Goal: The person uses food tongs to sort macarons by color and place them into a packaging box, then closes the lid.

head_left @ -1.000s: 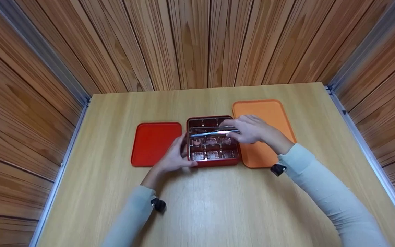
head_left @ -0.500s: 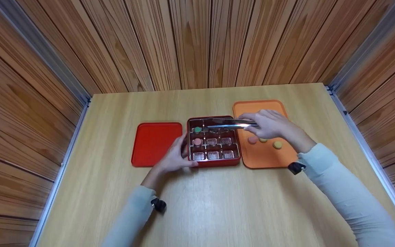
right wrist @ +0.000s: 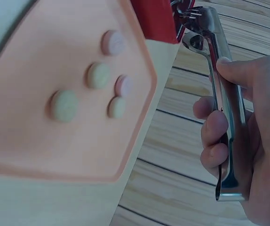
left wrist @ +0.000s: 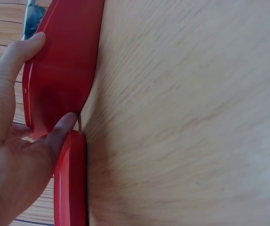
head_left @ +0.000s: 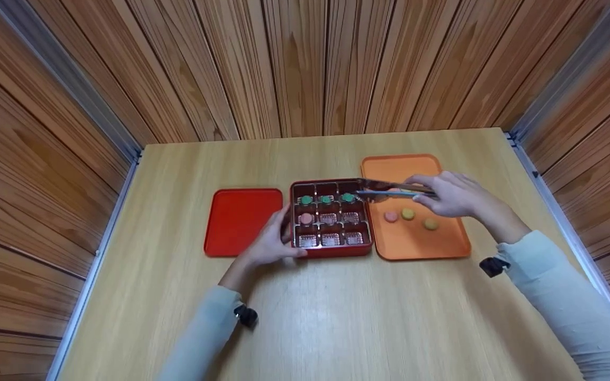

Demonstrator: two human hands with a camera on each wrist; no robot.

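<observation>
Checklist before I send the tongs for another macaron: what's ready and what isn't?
1. Box steadied: ok, left hand against its front left corner.
2. Tongs in right hand: ok.
3. Tongs unloaded: ok, no macaron shows between their ends.
4. Room in box: ok, five compartments without a macaron.
5. Stock on orange tray: ok, pink and yellow macarons there.
6. Tongs clear of box rim: cannot tell, they overlap in the head view.

It's probably a lab booth, with 3 plank-patterned walls [head_left: 299,63] and metal rails [head_left: 84,296] edging the table [head_left: 331,317].
</observation>
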